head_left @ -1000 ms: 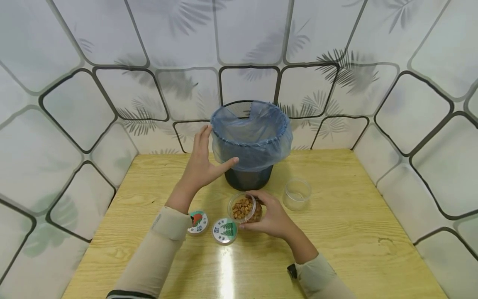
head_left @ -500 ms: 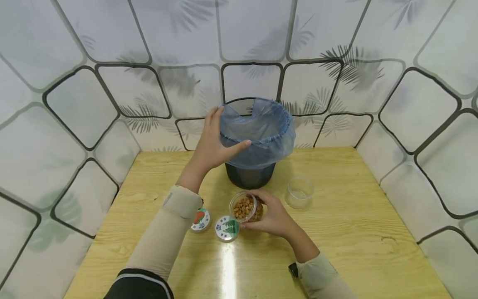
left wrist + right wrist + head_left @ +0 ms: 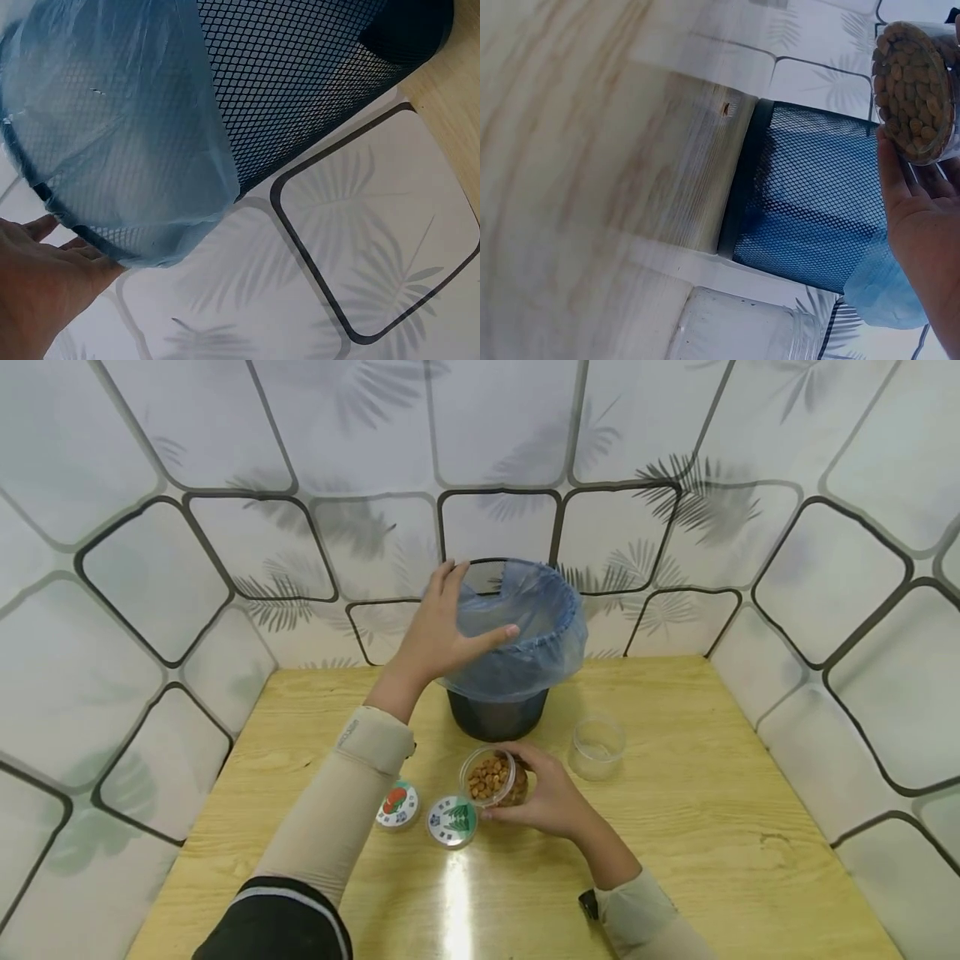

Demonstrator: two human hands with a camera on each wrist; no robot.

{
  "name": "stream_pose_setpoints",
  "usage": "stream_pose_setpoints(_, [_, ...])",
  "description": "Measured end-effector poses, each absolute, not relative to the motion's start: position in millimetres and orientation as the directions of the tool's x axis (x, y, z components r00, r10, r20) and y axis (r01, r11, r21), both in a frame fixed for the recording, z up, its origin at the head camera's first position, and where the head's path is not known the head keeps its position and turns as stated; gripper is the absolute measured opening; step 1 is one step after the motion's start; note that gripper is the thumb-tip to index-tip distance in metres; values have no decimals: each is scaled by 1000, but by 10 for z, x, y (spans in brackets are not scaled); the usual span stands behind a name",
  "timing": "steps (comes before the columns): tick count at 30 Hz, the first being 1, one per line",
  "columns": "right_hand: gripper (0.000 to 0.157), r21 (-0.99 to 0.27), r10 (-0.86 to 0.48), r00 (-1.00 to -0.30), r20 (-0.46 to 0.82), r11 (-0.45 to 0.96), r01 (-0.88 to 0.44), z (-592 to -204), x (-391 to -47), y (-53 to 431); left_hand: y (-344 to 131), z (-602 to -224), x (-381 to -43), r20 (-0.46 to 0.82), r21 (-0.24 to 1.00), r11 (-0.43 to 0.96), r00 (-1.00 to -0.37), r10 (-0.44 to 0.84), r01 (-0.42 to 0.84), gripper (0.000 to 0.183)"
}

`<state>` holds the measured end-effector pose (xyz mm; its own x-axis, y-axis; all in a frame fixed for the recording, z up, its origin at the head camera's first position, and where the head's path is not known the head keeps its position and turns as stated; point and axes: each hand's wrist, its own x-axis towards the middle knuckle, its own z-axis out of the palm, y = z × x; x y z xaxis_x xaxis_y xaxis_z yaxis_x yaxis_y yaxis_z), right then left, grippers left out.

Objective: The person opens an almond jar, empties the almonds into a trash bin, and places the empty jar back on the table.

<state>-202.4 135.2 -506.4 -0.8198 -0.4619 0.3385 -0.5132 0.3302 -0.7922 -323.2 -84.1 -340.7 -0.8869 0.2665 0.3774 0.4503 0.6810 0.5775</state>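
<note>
A black mesh wastebasket (image 3: 498, 717), lined with a blue plastic bag (image 3: 525, 668), stands near the back wall. My left hand (image 3: 438, 635) is at the left side of its rim, fingers straight and thumb spread across the bag's front; in the left wrist view the left hand (image 3: 45, 277) reaches the bag-covered rim. With my right hand (image 3: 543, 793) I grip a clear plastic jar of almond-like nuts (image 3: 489, 779), tilted with its mouth to the left. The right wrist view has the jar's nut-filled bottom (image 3: 909, 94) and my fingers curled round its side.
Two round lids lie left of the jar, one with a red print (image 3: 397, 806) and one with a green print (image 3: 452, 821). A clear open jar (image 3: 597, 748) stands right of the wastebasket. Patterned walls (image 3: 832, 593) enclose the wooden table (image 3: 712, 827) on three sides.
My left hand has moved up and to the right along the wastebasket's rim, its thumb now farther over the bag. The right hand and its jar have stayed in place.
</note>
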Motion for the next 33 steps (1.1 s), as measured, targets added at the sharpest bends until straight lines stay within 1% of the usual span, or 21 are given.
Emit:
stream_pose_setpoints(2, [87,-792,-461,-819,342,328,-515,-5062,-2023,1356,-816,-3409,-3272,377,567,695,-889,259,443,120])
stream_pose_setpoints(7, [87,-784,-460,-818,344,338,-520,-5055,-2035,1372,-725,-3422,-3400,447,512,729,-866,225,454,115])
stream_pose_setpoints(9, [87,-785,-455,-822,342,343,-516,-5054,-2036,1379,-683,-3410,-3438,457,500,738,-862,220,453,115])
stream_pose_setpoints(11, [87,-782,-450,-824,344,349,-517,-5059,-2036,1386,-647,-3389,-3460,440,487,753,-869,227,443,116])
stream_pose_setpoints(15, [87,-781,-439,-830,343,357,-512,-5074,-2028,1410,-610,-3353,-3476,367,423,804,-890,271,419,121])
stream_pose_setpoints(23, [87,-781,-437,-831,343,358,-511,-5102,-2032,1442,-634,-3341,-3480,237,282,873,-910,339,399,123])
stream_pose_setpoints(33, [85,-785,-431,-829,356,344,-515,-5090,-2013,1439,-645,-3359,-3470,191,251,876,-908,373,412,121])
